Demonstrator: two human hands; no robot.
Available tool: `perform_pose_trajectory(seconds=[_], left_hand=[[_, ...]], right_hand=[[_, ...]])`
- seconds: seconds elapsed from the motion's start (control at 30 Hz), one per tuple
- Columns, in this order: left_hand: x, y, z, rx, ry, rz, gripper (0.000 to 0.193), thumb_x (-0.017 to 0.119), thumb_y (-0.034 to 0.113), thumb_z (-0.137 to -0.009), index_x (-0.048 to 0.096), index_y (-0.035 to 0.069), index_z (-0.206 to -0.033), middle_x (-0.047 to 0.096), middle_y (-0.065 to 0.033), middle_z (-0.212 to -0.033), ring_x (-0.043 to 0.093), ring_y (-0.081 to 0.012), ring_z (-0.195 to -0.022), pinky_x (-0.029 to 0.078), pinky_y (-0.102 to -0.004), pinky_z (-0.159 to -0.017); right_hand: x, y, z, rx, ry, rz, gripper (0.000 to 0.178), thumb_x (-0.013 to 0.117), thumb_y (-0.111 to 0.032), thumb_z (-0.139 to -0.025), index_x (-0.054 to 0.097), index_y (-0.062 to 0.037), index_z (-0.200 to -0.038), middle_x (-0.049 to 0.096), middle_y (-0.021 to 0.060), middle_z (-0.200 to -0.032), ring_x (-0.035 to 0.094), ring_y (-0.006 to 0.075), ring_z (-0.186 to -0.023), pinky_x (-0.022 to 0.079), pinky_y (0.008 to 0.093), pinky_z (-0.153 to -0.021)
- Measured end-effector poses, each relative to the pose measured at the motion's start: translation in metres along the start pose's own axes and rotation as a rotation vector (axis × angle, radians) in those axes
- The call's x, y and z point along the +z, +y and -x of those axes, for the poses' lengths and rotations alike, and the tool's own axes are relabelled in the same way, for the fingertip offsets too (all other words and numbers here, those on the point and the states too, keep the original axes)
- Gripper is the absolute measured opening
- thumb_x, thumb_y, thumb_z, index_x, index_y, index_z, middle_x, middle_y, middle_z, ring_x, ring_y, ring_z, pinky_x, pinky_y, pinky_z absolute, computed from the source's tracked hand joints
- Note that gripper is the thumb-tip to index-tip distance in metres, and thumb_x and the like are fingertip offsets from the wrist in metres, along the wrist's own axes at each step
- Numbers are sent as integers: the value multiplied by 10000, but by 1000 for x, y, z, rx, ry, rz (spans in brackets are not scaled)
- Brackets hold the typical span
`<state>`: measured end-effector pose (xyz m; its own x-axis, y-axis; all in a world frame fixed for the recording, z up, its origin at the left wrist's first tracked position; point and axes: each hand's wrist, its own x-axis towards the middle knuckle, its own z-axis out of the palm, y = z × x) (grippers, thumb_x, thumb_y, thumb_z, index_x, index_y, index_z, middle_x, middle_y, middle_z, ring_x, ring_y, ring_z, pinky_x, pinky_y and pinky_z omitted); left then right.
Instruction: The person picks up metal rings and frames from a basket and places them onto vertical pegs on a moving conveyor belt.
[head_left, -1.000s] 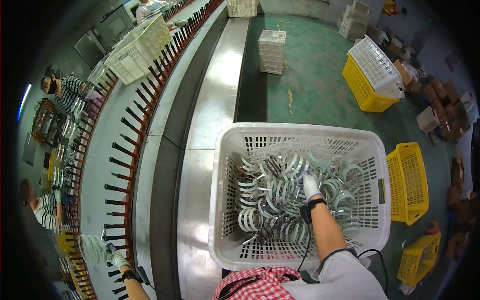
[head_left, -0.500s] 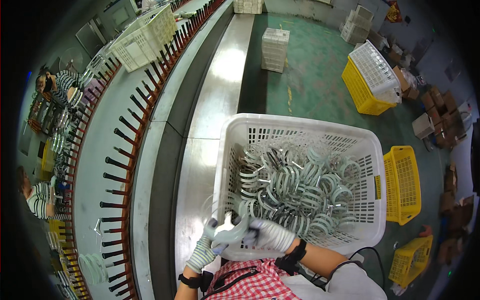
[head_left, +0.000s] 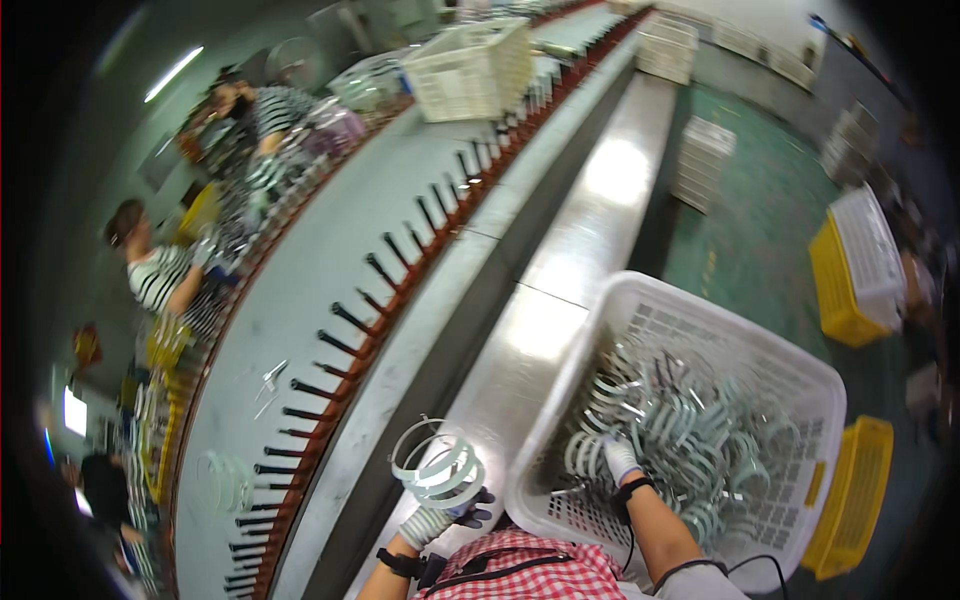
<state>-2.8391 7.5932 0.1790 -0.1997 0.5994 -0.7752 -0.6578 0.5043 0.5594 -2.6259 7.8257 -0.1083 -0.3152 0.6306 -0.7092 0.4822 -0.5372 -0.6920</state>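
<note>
My left hand [head_left: 440, 518], in a striped glove with dark fingertips, is closed on a few pale, see-through C-shaped bands [head_left: 447, 477]. They stand up from the fingers above the steel ledge. My right hand [head_left: 622, 458], also gloved, reaches into a large white plastic basket [head_left: 828, 400] on my right. It touches the heap of similar curved bands [head_left: 690, 425] with small shiny metal parts; its fingertips are hidden among them, so I cannot tell whether it grips any.
Left of the steel ledge [head_left: 545, 325] runs a conveyor [head_left: 330, 260] edged with upright black-tipped pegs [head_left: 350, 343]. A cream crate [head_left: 468, 75] stands on it. Two people in striped tops work beyond. Yellow baskets [head_left: 853, 490] and stacked crates [head_left: 703, 165] stand on the green floor.
My hands have parted: the left moved left with the bands, while the right went from beside it into the basket's heap. The view has turned left and tilted.
</note>
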Motion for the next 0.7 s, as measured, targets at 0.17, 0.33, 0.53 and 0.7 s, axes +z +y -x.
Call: perform_pose_trajectory(seconds=[0.17,0.33,0.53,0.7], left_hand=[[19,15,-10,87,15,-2,324,516,185,-892,489,29,-1174,618,-149,-1009,637,-182,-730,539,-275,-591],[18,12,-59,92,68,84,342,558,198,-874,500,77,-1189,636,-60,-979,621,-112,-717,527,-243,-583],[22,34,-116,295,135,-378,318,454,179,-922,458,71,-1221,615,-134,-1043,654,-208,-732,552,-283,-563],[34,66,-138,178,217,-25,331,507,191,-903,474,80,-1214,619,-96,-1028,646,-180,-733,541,-261,-587]], right_hand=[[2,7,-38,198,-223,-99,257,509,-206,-817,624,-18,-949,625,93,-802,568,189,-642,473,328,-613],[2,8,-86,233,-327,-70,208,552,-222,-827,608,-61,-945,607,45,-722,560,155,-481,470,270,-428],[10,-35,-134,83,-438,182,196,569,-236,-809,615,-63,-888,599,55,-699,545,151,-526,444,278,-469],[13,-96,-153,-18,-372,211,207,550,-208,-794,646,-26,-806,568,25,-657,477,114,-565,393,262,-520]])
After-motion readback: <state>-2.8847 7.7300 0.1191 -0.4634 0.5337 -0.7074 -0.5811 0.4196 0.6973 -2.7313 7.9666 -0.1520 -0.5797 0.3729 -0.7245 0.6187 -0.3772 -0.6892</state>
